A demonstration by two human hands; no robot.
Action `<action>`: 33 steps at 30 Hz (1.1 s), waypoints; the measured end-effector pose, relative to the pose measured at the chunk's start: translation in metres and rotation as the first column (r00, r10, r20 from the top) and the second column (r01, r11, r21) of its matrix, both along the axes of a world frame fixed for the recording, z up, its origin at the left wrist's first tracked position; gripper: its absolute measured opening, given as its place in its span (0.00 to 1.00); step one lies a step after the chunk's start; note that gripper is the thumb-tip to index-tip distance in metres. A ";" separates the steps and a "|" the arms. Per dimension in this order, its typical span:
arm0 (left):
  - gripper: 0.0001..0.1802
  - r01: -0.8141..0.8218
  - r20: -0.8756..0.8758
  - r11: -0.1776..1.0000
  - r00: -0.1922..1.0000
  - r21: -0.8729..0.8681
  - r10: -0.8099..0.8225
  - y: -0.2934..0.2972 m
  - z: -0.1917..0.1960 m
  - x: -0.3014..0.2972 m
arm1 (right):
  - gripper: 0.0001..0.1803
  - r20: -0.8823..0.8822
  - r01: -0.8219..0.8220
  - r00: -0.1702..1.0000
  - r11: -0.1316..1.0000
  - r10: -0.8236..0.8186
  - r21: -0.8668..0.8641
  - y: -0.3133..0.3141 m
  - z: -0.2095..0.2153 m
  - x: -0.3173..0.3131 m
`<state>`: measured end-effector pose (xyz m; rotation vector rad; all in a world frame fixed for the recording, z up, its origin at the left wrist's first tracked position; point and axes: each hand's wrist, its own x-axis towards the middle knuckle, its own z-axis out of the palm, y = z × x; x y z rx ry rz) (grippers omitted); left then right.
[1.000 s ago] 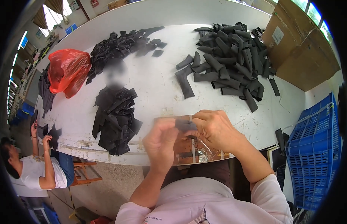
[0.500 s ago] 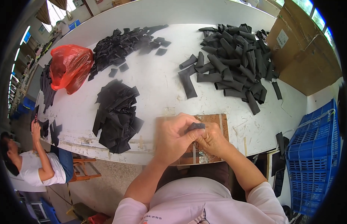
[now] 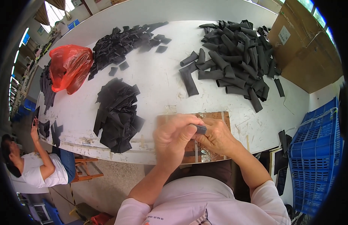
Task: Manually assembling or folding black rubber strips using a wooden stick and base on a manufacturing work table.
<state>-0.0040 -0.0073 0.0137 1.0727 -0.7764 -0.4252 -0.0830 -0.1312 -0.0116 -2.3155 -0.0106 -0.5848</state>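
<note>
- Roll between left grip and right grip: dark grey
- Board beneath grips: brown, pale stripes
- Counter: white, brownish scuffs
- Pieces left of grips: black
- Bag farther left: red
- Tubes beyond right grip: charcoal
- Crate right of grips: blue lattice

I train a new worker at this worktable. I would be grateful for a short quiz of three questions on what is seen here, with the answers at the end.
1. Multiple choice: what is between the left hand and the right hand?
a) a pair of scissors
b) a small dark piece
c) a glass bottle

2. True or false: the red plastic bag lies to the left of the pile of rolled dark pieces.

3. Fill in: the cardboard box is on the ____ side of the picture.

Key: 1. b; 2. true; 3. right.
</note>
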 end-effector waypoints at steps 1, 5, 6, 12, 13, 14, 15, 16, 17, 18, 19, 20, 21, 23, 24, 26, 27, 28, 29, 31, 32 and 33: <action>0.09 0.006 -0.113 0.995 0.993 -0.103 -0.018 -0.001 -0.002 -0.001 | 0.11 -0.031 -0.007 0.999 0.999 0.006 -0.052 0.000 0.005 0.001; 0.08 -0.024 -0.447 0.914 0.877 -0.405 -0.176 0.009 0.001 0.011 | 0.14 -0.121 -0.041 0.992 0.991 0.026 -0.126 -0.002 0.036 0.000; 0.08 -0.024 -0.449 0.915 0.877 -0.402 -0.174 0.009 -0.001 0.011 | 0.14 -0.121 -0.042 0.992 0.992 0.027 -0.122 -0.001 0.025 0.003; 0.12 0.034 -0.271 0.974 0.958 -0.226 -0.096 0.010 -0.017 0.015 | 0.15 -0.150 -0.002 0.989 0.995 -0.013 -0.097 0.005 0.000 0.000; 0.12 0.030 -0.271 0.974 0.958 -0.224 -0.092 0.010 -0.011 0.015 | 0.14 -0.171 0.006 0.985 0.996 -0.022 -0.093 0.005 0.001 0.000; 0.11 0.024 -0.218 0.989 0.974 -0.143 -0.055 0.010 -0.002 0.013 | 0.14 -0.192 0.012 0.981 0.996 -0.029 -0.090 0.005 0.002 0.000; 0.10 0.012 -0.162 0.998 0.987 -0.061 -0.021 0.009 0.002 0.014 | 0.14 -0.193 0.006 0.981 0.996 -0.023 -0.088 0.005 0.003 0.000; 0.10 -0.001 -0.164 0.998 0.986 -0.060 -0.009 0.010 0.002 0.017 | 0.14 -0.171 0.023 0.984 0.995 -0.039 -0.096 0.005 0.005 0.000; 0.09 0.019 -0.042 1.000 0.999 -0.003 -0.019 0.011 0.000 0.021 | 0.13 -0.150 0.038 0.987 0.994 -0.053 -0.102 0.006 0.008 0.000; 0.08 0.029 0.079 0.998 0.996 0.059 -0.034 0.013 -0.001 0.024 | 0.13 -0.153 0.022 0.988 0.995 -0.037 -0.101 0.006 0.014 -0.001; 0.06 0.011 0.044 0.999 0.999 0.053 -0.013 0.014 0.000 0.023 | 0.13 -0.135 0.039 0.989 0.994 -0.053 -0.103 0.006 0.020 -0.003; 0.06 -0.015 0.043 0.998 0.999 0.055 0.013 0.014 -0.001 0.021 | 0.12 -0.118 0.055 0.991 0.993 -0.067 -0.105 0.006 0.022 -0.004; 0.07 -0.033 0.045 0.999 0.999 0.034 0.031 0.013 -0.001 0.019 | 0.12 -0.087 0.051 0.995 0.995 -0.058 -0.083 0.007 0.013 -0.003; 0.08 -0.051 0.006 0.999 0.999 -0.005 0.051 0.007 -0.001 0.012 | 0.11 -0.054 0.035 0.998 0.997 -0.038 -0.067 0.009 -0.005 -0.005; 0.08 -0.067 0.008 0.998 0.998 -0.004 0.067 0.006 -0.002 0.011 | 0.11 -0.020 0.033 0.999 0.998 -0.034 -0.050 0.009 -0.009 -0.003; 0.07 -0.086 0.025 0.994 0.996 0.062 0.085 0.006 -0.011 0.015 | 0.11 -0.022 0.008 1.000 0.999 -0.009 -0.039 0.006 0.006 0.002; 0.06 -0.026 -0.099 0.992 0.994 0.120 0.038 0.008 -0.018 0.018 | 0.11 -0.037 -0.096 0.995 0.995 0.096 -0.010 0.000 0.018 0.004; 0.06 -0.031 -0.102 0.991 0.994 0.127 0.045 0.006 -0.029 0.025 | 0.11 -0.057 -0.191 0.980 0.981 0.192 0.024 -0.007 0.029 0.003; 0.06 -0.238 0.109 0.934 0.970 0.266 0.216 0.008 -0.040 0.037 | 0.12 -0.042 -0.163 0.981 0.916 0.191 0.366 -0.013 0.045 0.004; 0.10 -0.577 0.543 0.750 0.762 0.322 0.353 0.006 -0.062 0.065 | 0.17 0.125 -0.183 0.983 0.627 0.136 0.757 -0.038 0.063 0.019; 0.13 -0.710 0.728 0.657 0.588 0.255 0.352 0.004 -0.072 0.085 | 0.21 0.286 -0.287 0.955 0.493 0.080 0.821 -0.054 0.065 0.034; 0.17 -0.787 0.806 0.541 0.509 0.295 0.301 0.000 -0.074 0.097 | 0.23 0.126 0.016 0.981 0.704 -0.149 0.710 -0.063 0.057 0.037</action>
